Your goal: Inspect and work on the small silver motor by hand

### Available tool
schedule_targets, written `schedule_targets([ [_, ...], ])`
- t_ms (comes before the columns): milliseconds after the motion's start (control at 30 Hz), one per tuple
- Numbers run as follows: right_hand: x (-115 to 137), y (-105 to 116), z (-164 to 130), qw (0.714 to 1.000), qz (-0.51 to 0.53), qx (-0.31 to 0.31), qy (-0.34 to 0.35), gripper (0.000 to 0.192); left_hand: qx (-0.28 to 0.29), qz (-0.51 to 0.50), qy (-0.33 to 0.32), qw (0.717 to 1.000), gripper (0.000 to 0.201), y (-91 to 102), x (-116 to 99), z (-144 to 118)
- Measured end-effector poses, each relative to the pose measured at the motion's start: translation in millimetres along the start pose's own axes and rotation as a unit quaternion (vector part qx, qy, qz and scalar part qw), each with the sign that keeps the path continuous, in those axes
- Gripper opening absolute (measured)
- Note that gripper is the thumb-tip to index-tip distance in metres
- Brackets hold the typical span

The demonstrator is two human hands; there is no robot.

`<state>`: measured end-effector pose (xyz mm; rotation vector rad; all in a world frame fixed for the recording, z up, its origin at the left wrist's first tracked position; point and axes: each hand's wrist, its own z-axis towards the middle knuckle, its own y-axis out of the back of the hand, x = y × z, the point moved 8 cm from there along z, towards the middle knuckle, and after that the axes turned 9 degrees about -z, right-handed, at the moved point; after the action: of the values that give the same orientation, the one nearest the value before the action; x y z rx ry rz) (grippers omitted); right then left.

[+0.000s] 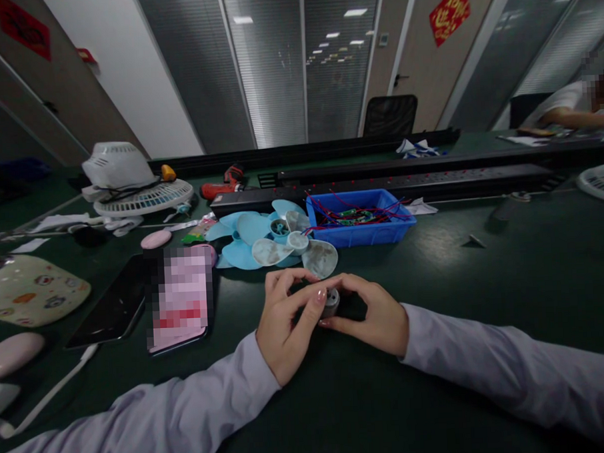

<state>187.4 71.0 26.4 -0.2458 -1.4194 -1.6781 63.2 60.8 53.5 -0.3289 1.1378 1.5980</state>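
Observation:
Both hands meet over the green table, fingers closed around a small grey metal cylinder (pixel 330 304) that looks like a small motor. My left hand (pixel 292 320) presses it with the thumb from the near left side. From the right, my right hand (pixel 373 310) grips it between thumb and fingers. Part of the cylinder is hidden behind the fingers. Just beyond my hands lie several fan blades: light blue ones (pixel 237 233) and a greyish, translucent one (pixel 319 256). A blue plastic bin (pixel 365 234) with red wires and green circuit boards stands behind them.
To the left are a phone with a lit screen (pixel 179 292), a dark phone (pixel 112 305) on a white cable and a patterned pouch (pixel 39 288). Farther back are a white fan (pixel 119 168), a red power drill (pixel 220 188) and long black rails (pixel 455 183). A person sits at far right.

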Motion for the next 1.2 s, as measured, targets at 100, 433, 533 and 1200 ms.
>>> schedule_targets([
  [100, 0, 1, -1, 1.000, 0.002, -0.007, 0.000, 0.028, 0.012, -0.006, 0.002, 1.000, 0.032, -2.9, 1, 0],
  [433, 4, 1, 0, 1.000, 0.008, -0.006, 0.022, 0.035, -0.023, 0.003, 0.005, 1.000, 0.021, 3.1, 1, 2],
  [533, 3, 1, 0, 1.000, 0.008, 0.001, 0.015, 0.037, -0.064, 0.002, -0.017, 0.998, 0.017, 13.1, -4, 1],
  [1200, 1, 1, 0, 1.000, 0.008, 0.020, -0.018, 0.040, -0.016, 0.115, 0.037, 0.993, 0.017, 50.0, 35, -27],
])
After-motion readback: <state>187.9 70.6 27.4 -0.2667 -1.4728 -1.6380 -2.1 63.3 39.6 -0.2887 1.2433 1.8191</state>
